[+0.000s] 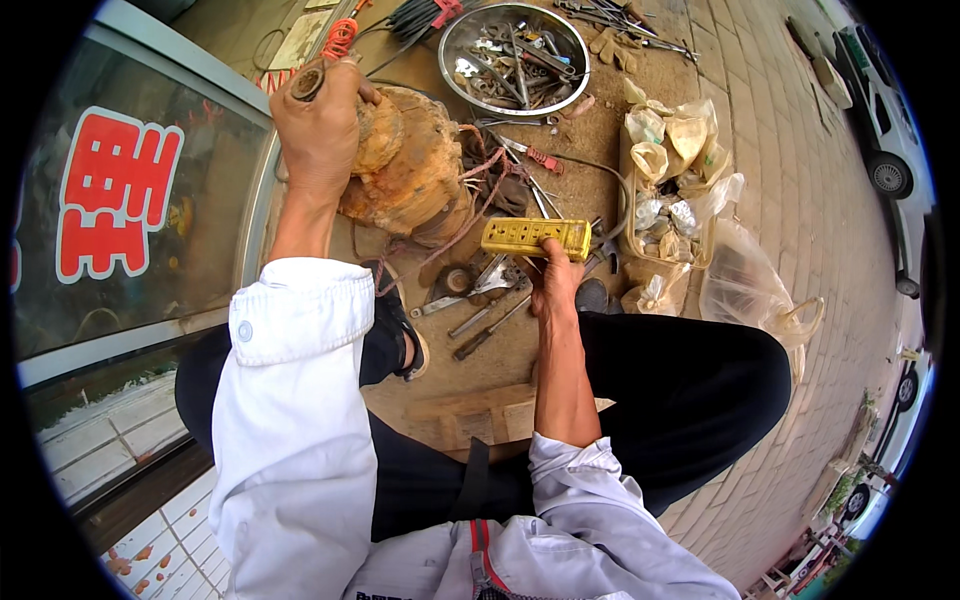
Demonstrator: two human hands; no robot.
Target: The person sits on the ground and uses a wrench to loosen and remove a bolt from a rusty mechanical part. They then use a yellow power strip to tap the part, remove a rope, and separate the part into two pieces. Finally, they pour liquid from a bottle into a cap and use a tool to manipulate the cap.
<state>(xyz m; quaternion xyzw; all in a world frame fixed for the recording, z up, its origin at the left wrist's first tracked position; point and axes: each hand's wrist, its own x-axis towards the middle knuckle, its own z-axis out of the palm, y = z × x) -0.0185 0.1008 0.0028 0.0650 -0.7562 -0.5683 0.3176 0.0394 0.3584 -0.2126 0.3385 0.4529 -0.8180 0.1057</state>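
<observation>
My left hand (318, 135) is closed round a brown, round-ended bar (307, 82), of which little more than the end shows. Directly beside that fist stands a rusty wooden-looking block (410, 165), its top worn and orange-brown. A yellow power strip (522, 237) with rows of sockets lies in the grip of my right hand (557, 275), thumb on top and the other fingers mostly hidden beneath. Reddish cord (480, 205) is looped around the block and trails down its side. Below the power strip, several wrenches and metal tools (490, 285) lie on the ground.
A steel bowl (447, 75) full of tools and metal parts sits ahead. To the right are a bin with plastic bags (685, 150) and a loose clear bag (745, 275). A glass door (140, 190) borders the left. Gloves (613, 48) and orange coiled hose (340, 38) lie farther off.
</observation>
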